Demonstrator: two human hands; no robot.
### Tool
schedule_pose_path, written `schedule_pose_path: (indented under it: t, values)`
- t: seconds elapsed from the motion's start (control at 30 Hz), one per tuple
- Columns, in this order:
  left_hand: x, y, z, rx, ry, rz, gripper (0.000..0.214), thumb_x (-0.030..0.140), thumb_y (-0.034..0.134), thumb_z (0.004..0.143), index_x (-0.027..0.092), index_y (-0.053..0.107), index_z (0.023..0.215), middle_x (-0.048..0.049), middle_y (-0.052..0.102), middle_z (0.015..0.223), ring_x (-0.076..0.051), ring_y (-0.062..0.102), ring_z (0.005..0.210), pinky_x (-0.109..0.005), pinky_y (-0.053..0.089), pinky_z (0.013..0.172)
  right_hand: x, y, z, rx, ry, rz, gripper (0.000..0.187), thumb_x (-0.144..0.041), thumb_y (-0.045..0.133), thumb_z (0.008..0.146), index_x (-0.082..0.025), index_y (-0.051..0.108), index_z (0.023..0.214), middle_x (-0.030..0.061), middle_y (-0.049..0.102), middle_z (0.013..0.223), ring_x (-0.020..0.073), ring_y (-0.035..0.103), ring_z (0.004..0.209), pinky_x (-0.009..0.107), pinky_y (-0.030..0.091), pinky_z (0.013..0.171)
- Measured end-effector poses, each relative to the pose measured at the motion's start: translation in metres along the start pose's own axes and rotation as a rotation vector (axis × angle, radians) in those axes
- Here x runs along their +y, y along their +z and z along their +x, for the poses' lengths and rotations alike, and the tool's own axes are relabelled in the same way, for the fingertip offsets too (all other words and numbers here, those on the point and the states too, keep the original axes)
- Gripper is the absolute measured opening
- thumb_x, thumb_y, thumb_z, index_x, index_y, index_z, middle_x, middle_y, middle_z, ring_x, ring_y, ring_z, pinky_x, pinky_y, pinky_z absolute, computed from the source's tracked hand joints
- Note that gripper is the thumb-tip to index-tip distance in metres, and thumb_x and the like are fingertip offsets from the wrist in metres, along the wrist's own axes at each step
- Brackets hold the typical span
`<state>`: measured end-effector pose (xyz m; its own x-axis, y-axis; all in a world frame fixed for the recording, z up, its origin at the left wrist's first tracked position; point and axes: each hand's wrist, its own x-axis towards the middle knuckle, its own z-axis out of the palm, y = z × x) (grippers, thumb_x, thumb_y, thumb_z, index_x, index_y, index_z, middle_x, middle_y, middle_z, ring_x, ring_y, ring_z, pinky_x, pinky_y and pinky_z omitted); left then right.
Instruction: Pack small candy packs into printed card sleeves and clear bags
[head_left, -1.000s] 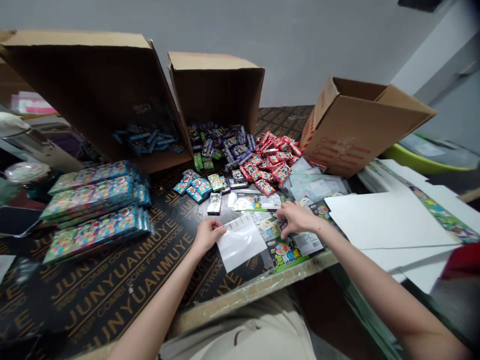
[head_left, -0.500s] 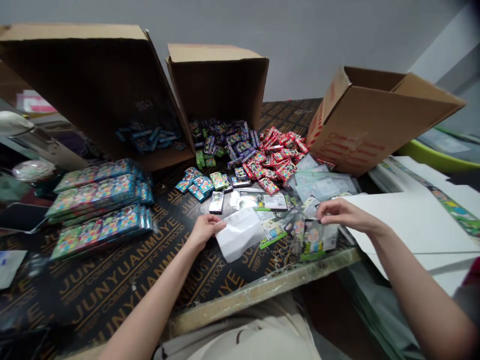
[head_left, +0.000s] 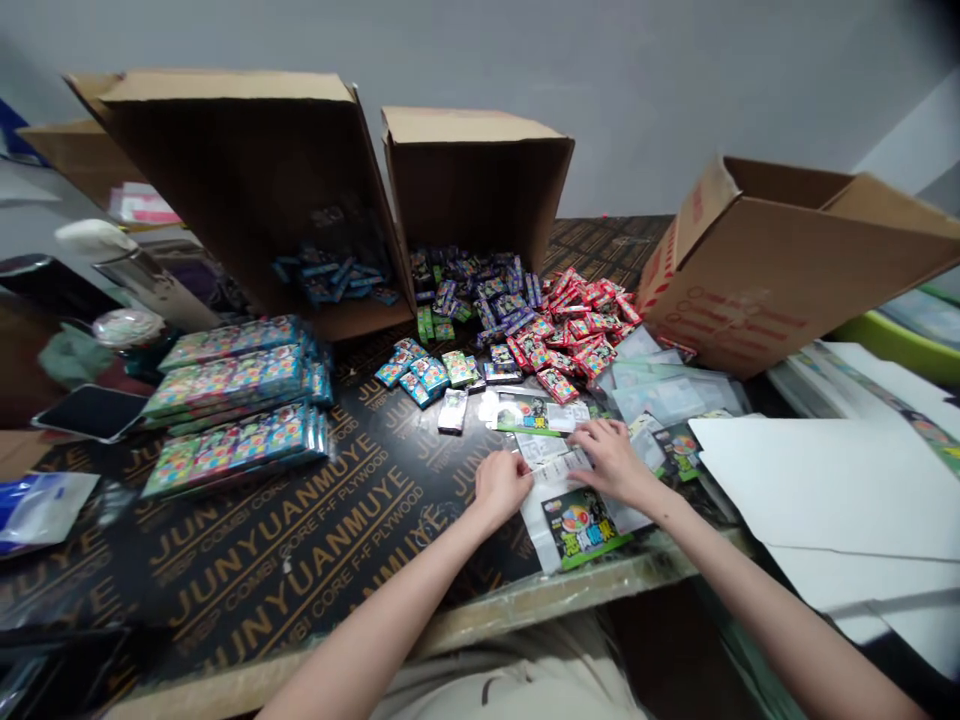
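Note:
My left hand (head_left: 504,484) pinches the left end of a white sheet (head_left: 541,522) near the table's front edge. At the upper right end of that sheet, my right hand (head_left: 613,462) has its thumb and bent fingers closed around a narrow strip with small print. Over the lower part of the sheet lies a printed card (head_left: 586,525) with a colourful picture and a green bottom edge. Just beyond the hands is a flat printed packet (head_left: 536,412). A clear bag with another dark printed card (head_left: 681,448) lies to the right.
Small red packets (head_left: 574,320) and purple packets (head_left: 499,295) are heaped by open cartons (head_left: 480,125). Wrapped bundles (head_left: 232,400) are stacked on the left. Clear bags (head_left: 667,385) and white card sheets (head_left: 817,490) lie right, before a tall carton (head_left: 750,270).
My right hand has moved left to the white sheet, and the printed card now lies over it. My left hand still holds the sheet. The view has shifted left.

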<state>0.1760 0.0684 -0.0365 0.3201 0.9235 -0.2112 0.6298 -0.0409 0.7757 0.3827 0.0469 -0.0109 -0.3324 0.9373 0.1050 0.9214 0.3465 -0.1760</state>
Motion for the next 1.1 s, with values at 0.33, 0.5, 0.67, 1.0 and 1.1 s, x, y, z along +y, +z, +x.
schedule_pose_path:
  t: [0.33,0.5,0.67,1.0,1.1]
  values:
    - [-0.020,-0.032,-0.025,0.090,0.121,0.006,0.028,0.030,0.062,0.070,0.019,0.063,0.096,-0.0052,0.061,0.089,-0.018,0.057,0.077,-0.029,0.043,0.073,-0.009,0.027,0.089,-0.206,-0.160,-0.198,0.033,-0.017,0.046,0.080,-0.011,0.051,0.111,0.0143,0.062,0.095,0.0242,0.058,0.090,0.032,0.041,0.076]
    - [-0.039,-0.063,-0.053,0.135,0.075,-0.059,0.020,0.029,0.061,0.071,0.017,0.065,0.088,-0.0051,0.062,0.082,-0.017,0.057,0.072,-0.028,0.044,0.066,-0.013,0.028,0.079,-0.216,-0.218,-0.233,0.032,-0.030,0.044,0.085,-0.010,0.051,0.109,0.0165,0.061,0.096,0.0269,0.058,0.091,0.032,0.042,0.072]
    - [-0.045,-0.071,-0.069,0.164,0.059,-0.132,0.020,0.027,0.063,0.070,0.018,0.066,0.088,-0.0056,0.065,0.085,-0.017,0.060,0.072,-0.027,0.046,0.064,-0.015,0.032,0.078,-0.212,-0.246,-0.246,0.034,-0.012,0.042,0.079,-0.006,0.050,0.112,0.0188,0.063,0.093,0.0266,0.061,0.084,0.031,0.043,0.066]
    - [-0.024,-0.093,-0.092,0.408,0.194,-0.586,0.079,0.039,0.067,0.068,0.022,0.029,0.136,-0.0102,0.039,0.137,-0.025,0.038,0.124,-0.037,0.032,0.102,-0.114,-0.019,0.067,0.368,0.003,0.363,0.039,-0.025,0.031,0.091,-0.015,0.047,0.126,0.0127,0.062,0.112,0.0245,0.061,0.096,0.035,0.044,0.084]
    - [-0.019,-0.095,-0.094,0.402,0.248,-0.796,0.087,0.045,0.065,0.068,0.027,0.018,0.139,-0.0059,0.025,0.145,-0.026,0.029,0.129,-0.037,0.026,0.105,-0.187,-0.016,0.046,0.330,-0.058,0.887,0.037,-0.030,0.031,0.092,-0.023,0.051,0.122,0.0055,0.060,0.116,0.0223,0.057,0.104,0.035,0.045,0.088]
